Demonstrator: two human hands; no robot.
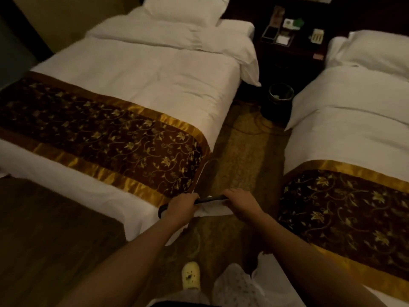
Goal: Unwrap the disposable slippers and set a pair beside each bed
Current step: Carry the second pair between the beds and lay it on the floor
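Note:
I hold a flat white disposable slipper pack (213, 208) with a dark edge between both hands, above the carpeted aisle between the beds. My left hand (183, 208) grips its left end and my right hand (240, 201) grips its right end. Whether a wrapper still covers it is unclear in the dim light. The left bed (137, 69) has white bedding and a brown and gold runner (106, 134). The right bed (354, 120) looks the same, with its own runner (345, 209). No slippers lie on the floor beside either bed.
A dark nightstand (290, 45) with small items stands between the bed heads. A dark waste bin (280, 96) sits on the patterned carpet (245, 151) in the aisle. My foot in a pale yellow clog (190, 275) is below.

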